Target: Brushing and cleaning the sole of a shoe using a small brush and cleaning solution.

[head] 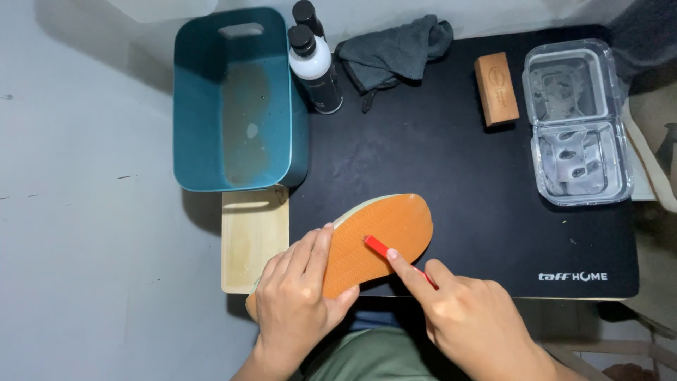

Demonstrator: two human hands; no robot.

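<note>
The shoe (374,243) lay sole-up at the near edge of the black mat (458,183), its orange sole facing the camera and its toe angled up toward the right. The left hand (300,303) was clamped on the heel end, thumb curled under the rim and fingers laid across the orange tread, so the shoe sat gripped from the left side. The right hand (472,321) came in from the lower right, closed around a slim red tool (384,250), index finger stretched along its shaft. The tool's tip pressed on the middle of the sole, just right of the left hand's fingertips. So the shoe was bridged between the 2 hands, one pinning it, one working its surface.

Behind the shoe, a teal tub (236,106) sat at the mat's left edge, partly resting on a pale wooden board (254,240). 2 black-capped bottles (317,67) stood just right of the tub, with a dark grey cloth (395,49) bunched beside them. Farther right lay a wooden brush (496,89) and an open clear plastic container (578,123), well apart from both hands.
</note>
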